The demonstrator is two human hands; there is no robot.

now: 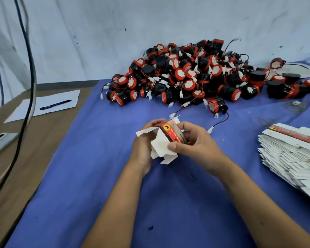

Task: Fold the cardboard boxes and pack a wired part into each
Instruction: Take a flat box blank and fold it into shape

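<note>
Head view gives me two hands over a blue cloth [97,176], and between them one cardboard box [166,140], partly folded, held above the cloth in the middle of the frame. My left hand [145,149] grips the box's left side, fingers curled over its top edge; my right hand [195,142] grips the right side, thumb pressed on a white flap and fingers wrapped behind the red printed panel. I count four or five loose white flaps sticking out, though the hands cover part of the box and I cannot tell whether anything sits inside it. Behind the box lies one big heap of wired parts [186,76], black and red cylinders with white plugs on thin leads; they are far too many and too tangled for me to count, and the heap is cut off at the right edge. One part [216,105] lies apart at the front of the heap, its lead trailing toward my right hand. At the right edge one slanted stack of flat boxes [290,158] runs out of frame, too tightly layered to count. On the brown table [25,167] at left I see one sheet of paper [48,104] with one pen [55,104] on it, and two cables [30,68] hanging down in front.
</note>
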